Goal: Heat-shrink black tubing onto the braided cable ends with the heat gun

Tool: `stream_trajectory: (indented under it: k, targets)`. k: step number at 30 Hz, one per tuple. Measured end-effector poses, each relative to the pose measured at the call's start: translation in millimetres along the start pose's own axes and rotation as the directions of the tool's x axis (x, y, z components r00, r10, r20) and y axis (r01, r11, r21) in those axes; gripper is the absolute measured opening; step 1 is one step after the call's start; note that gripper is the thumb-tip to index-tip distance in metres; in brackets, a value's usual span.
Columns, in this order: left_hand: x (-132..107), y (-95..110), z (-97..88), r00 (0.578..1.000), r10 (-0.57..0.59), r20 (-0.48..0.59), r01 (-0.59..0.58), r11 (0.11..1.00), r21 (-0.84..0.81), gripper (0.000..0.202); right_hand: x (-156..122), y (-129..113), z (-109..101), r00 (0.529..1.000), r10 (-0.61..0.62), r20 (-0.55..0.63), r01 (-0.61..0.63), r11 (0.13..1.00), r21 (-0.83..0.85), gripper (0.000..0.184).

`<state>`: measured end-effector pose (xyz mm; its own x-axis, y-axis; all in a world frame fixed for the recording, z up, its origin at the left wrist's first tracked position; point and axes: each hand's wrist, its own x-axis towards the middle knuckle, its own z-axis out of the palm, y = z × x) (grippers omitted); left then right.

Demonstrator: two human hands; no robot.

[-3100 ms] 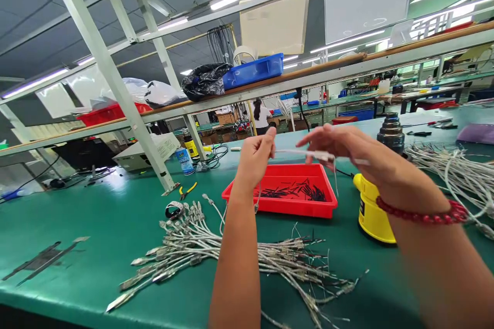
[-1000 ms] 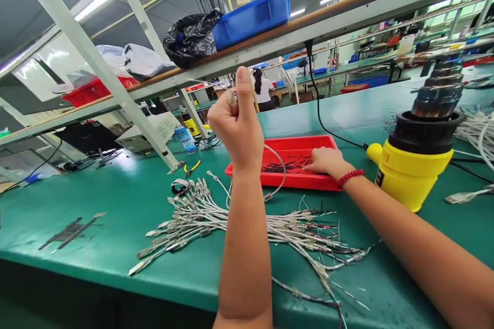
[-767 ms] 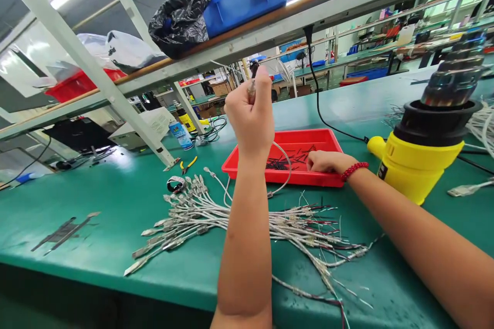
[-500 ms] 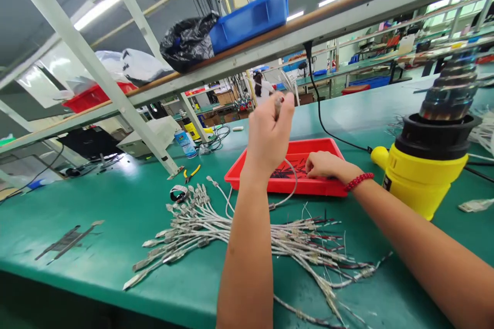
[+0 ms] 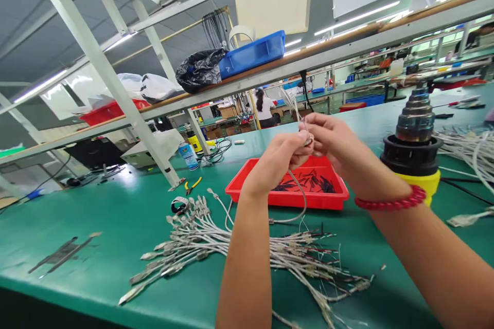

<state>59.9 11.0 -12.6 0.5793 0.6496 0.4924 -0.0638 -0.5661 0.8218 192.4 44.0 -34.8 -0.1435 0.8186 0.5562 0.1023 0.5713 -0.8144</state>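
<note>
My left hand (image 5: 280,160) is closed on a white cable (image 5: 303,194), which loops down from it in front of the red tray (image 5: 309,199). Fingertips of my right hand (image 5: 336,139) pinch together against the left fingers at the cable's upper end; what they hold is too small and hidden to make out. Both hands are raised over the tray, where short black tube pieces (image 5: 326,184) lie scattered. Below them, a bundle of white cables (image 5: 216,239) spreads across the green table, connectors to the left and bare wire ends to the right.
A yellow heat gun (image 5: 415,151) stands nozzle up beside my right forearm. Yellow-handled cutters (image 5: 193,185), a watch-like band (image 5: 179,205) and a blue can (image 5: 188,156) are at the left. More white cables (image 5: 463,149) lie far right. A shelf with a blue bin (image 5: 252,56) crosses above.
My right hand has risen out of the red tray and come up to meet my left hand. My left hand has dropped slightly and turned toward the right, still holding the cable.
</note>
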Motion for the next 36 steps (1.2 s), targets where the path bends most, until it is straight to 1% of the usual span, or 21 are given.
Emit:
stream_trajectory:
  k: [1,3,4,5,7,8,9,11,12,14,15,17,19,21,22,23,24,26,28,31,36]
  targets:
    - [-1.2,1.6,-0.1,1.0,0.009,0.029,-0.009,1.0,-0.01,0.041,-4.4,-13.0,-2.4,0.999,-0.03,-0.032,0.035,0.985,0.17,0.023]
    - [-2.5,4.3,-0.3,0.999,0.003,0.032,-0.003,1.0,-0.017,0.042,-10.3,-29.5,-5.5,0.991,-0.091,-0.1,0.119,0.939,0.322,0.026]
    - [-2.5,5.1,-0.7,1.0,-0.001,-0.002,0.001,1.0,-0.015,0.044,-10.7,-31.2,-6.1,0.986,-0.114,-0.124,0.144,0.949,0.28,0.027]
    - [-1.9,5.4,-1.5,0.998,-0.004,-0.057,0.003,1.0,-0.013,0.045,-9.3,-28.1,-5.9,0.983,-0.121,-0.137,0.143,0.976,0.165,0.027]
    - [0.4,3.9,-4.1,0.983,-0.007,-0.184,0.004,1.0,-0.014,0.049,-2.6,-8.1,-3.8,0.991,-0.07,-0.118,0.05,0.985,-0.163,0.025]
    - [1.8,2.4,-5.8,0.974,-0.021,-0.224,0.017,1.0,-0.02,0.051,1.4,7.4,-2.0,0.996,-0.004,-0.088,-0.028,0.933,-0.358,0.023]
    - [3.1,0.7,-7.6,0.968,-0.049,-0.247,0.044,0.999,-0.028,0.053,4.9,25.0,0.1,0.997,0.064,-0.051,-0.08,0.888,-0.454,0.019]
    - [5.1,-2.7,-10.8,0.953,-0.114,-0.281,0.11,0.993,-0.03,0.053,9.5,60.8,3.8,0.98,0.201,0.013,-0.163,0.827,-0.538,0.006]
    - [5.8,-3.9,-12.0,0.944,-0.133,-0.303,0.132,0.991,-0.023,0.052,10.6,76.0,5.0,0.963,0.265,0.054,-0.192,0.809,-0.555,0.005]
    - [6.3,-5.2,-13.7,0.923,-0.136,-0.359,0.15,0.989,0.011,0.049,12.0,95.1,5.7,0.936,0.335,0.11,-0.225,0.806,-0.547,0.01]
    - [6.4,-5.5,-14.4,0.914,-0.127,-0.385,0.15,0.988,0.03,0.048,12.8,97.7,5.3,0.932,0.342,0.122,-0.232,0.821,-0.522,0.01]
    - [6.4,-6.3,-16.1,0.908,-0.111,-0.404,0.146,0.988,0.057,0.049,14.7,89.1,3.6,0.946,0.3,0.124,-0.223,0.878,-0.425,0.008]
    - [6.1,-7.7,-18.2,0.905,-0.081,-0.419,0.126,0.989,0.081,0.054,15.2,66.2,2.7,0.974,0.204,0.103,-0.168,0.945,-0.281,0.023]
    - [5.6,-9.4,-19.7,0.896,-0.025,-0.444,0.094,0.987,0.133,0.058,12.2,37.0,4.1,0.997,0.072,0.03,-0.07,0.995,-0.072,0.038]
    - [5.2,-9.7,-19.7,0.89,0.008,-0.456,0.078,0.983,0.168,0.06,9.0,22.6,5.7,0.999,0.008,-0.037,-0.006,0.998,0.067,0.04]
    - [4.6,-9.3,-19.0,0.885,0.042,-0.464,0.059,0.978,0.2,0.061,5.0,9.5,7.6,0.991,-0.039,-0.124,0.072,0.96,0.271,0.036]
    - [3.7,-8.1,-17.6,0.882,0.071,-0.466,0.04,0.974,0.224,0.061,0.4,-1.9,9.6,0.979,-0.059,-0.195,0.137,0.899,0.416,0.03]
    - [1.4,-2.9,-12.7,0.883,0.109,-0.456,0.012,0.967,0.255,0.061,-8.5,-18.6,13.2,0.949,-0.053,-0.31,0.229,0.792,0.567,0.019]
    - [-1.6,4.4,-6.6,0.879,0.136,-0.458,0.016,0.95,0.313,0.06,-14.9,-27.8,15.1,0.918,-0.041,-0.394,0.281,0.769,0.574,0.013]
    - [-6.0,14.9,1.3,0.86,0.157,-0.486,0.079,0.9,0.429,0.056,-18.5,-33.2,14.7,0.873,-0.038,-0.486,0.343,0.757,0.556,0.009]
    - [-9.2,22.3,8.1,0.845,0.152,-0.512,0.133,0.869,0.477,0.052,-21.3,-39.4,12.5,0.862,-0.083,-0.501,0.375,0.77,0.516,0.008]
